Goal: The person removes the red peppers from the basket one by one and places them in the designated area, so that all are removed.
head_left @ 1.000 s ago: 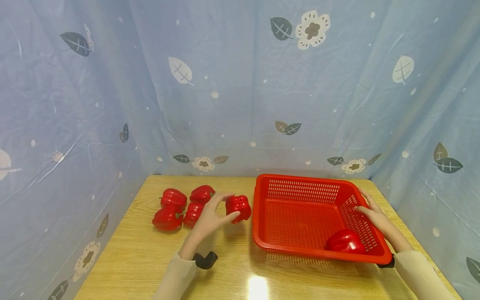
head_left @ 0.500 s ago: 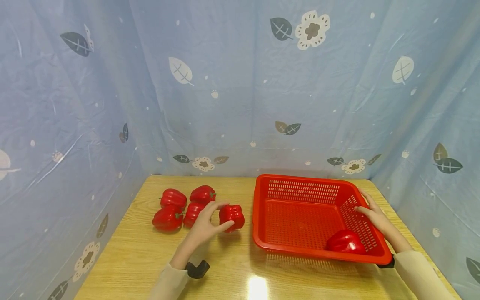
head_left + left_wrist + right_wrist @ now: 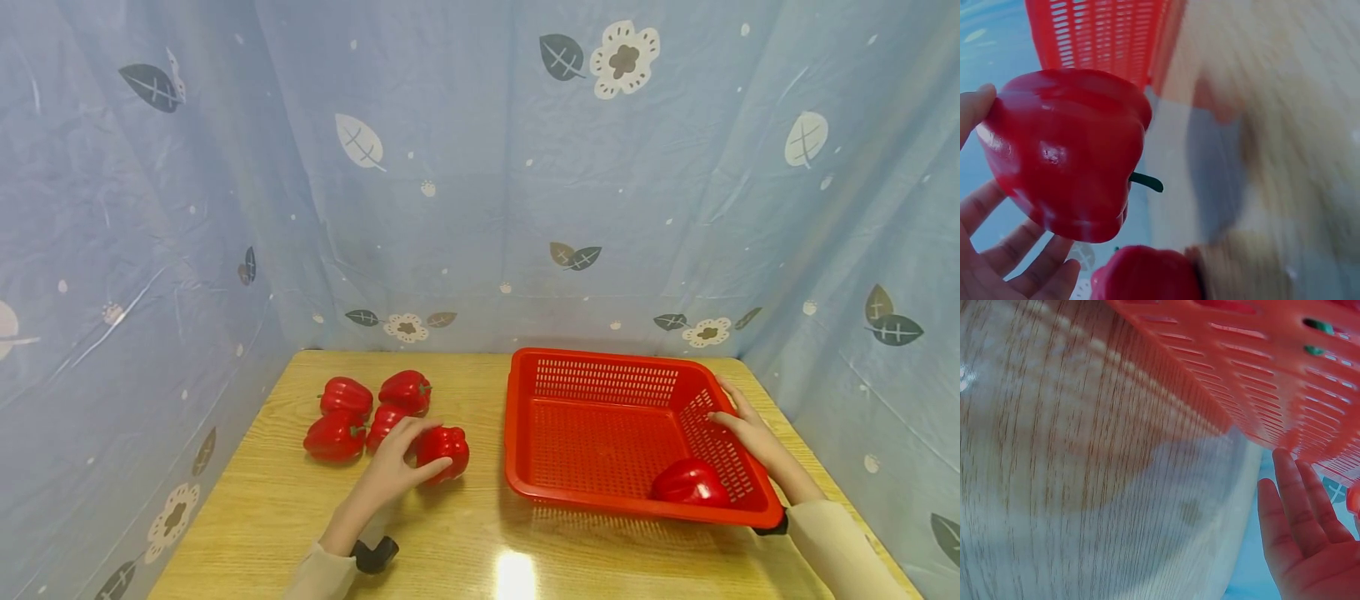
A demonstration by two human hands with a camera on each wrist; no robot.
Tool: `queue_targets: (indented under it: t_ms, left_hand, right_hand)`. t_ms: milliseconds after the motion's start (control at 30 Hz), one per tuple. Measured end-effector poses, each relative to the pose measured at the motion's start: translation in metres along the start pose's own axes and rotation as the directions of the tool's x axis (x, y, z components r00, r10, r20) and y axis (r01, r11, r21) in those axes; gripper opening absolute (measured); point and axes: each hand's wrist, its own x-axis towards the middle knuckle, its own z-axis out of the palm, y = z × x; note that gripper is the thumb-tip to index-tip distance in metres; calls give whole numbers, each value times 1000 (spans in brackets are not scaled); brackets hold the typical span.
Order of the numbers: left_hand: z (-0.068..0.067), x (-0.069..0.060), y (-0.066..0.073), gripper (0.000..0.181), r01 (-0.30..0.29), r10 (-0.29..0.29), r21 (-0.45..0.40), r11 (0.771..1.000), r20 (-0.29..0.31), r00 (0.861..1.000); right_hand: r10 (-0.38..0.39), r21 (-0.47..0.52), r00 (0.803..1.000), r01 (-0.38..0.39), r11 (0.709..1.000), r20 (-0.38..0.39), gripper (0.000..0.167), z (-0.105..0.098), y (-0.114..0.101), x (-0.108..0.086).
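My left hand (image 3: 392, 468) holds a red bell pepper (image 3: 446, 452) between thumb and fingers, left of the basket. In the left wrist view that bell pepper (image 3: 1066, 150) shows a short green stem, and its shadow lies apart from it on the table. My right hand (image 3: 753, 437) grips the right side of a red plastic basket (image 3: 600, 446), thumb over the rim and fingers outside. The right wrist view has the fingers (image 3: 1300, 512) extended along the slotted outer wall. Another red bell pepper (image 3: 690, 482) lies in the basket's near right corner.
Several more red bell peppers (image 3: 335, 437) sit close together at the table's left, partly behind my left hand. The light wooden table (image 3: 465, 533) ends at a blue patterned curtain (image 3: 450, 208) at the back and sides.
My left hand has moved left and toward me with the bell pepper, away from the basket and lower. The right hand and basket have stayed put.
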Motion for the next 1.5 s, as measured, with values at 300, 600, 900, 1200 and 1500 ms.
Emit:
queue_targets:
  t_ms: [300,600,900,1200,1500]
  left_hand:
    - [-3,-10,-8,54,-10,11,82,997,-10,1000]
    - [-7,-20,-15,54,3,-1,106,994,-16,1000]
    - [-15,-26,-25,54,-30,42,133,991,-88,995]
    - [-24,-27,-32,56,-4,26,196,981,-110,994]
    - [-24,-27,-34,59,28,-8,157,987,-128,992]
  right_hand:
    - [9,-36,1000,-10,999,-18,67,1,-3,-1]
    - [30,-17,999,-30,999,-16,67,3,-4,-1]
    - [42,-17,999,-42,999,-19,68,2,-5,-2]
    - [23,-19,1000,-23,1000,-19,67,3,-5,-3]
    - [-2,-61,999,0,998,-34,67,2,-3,-2]
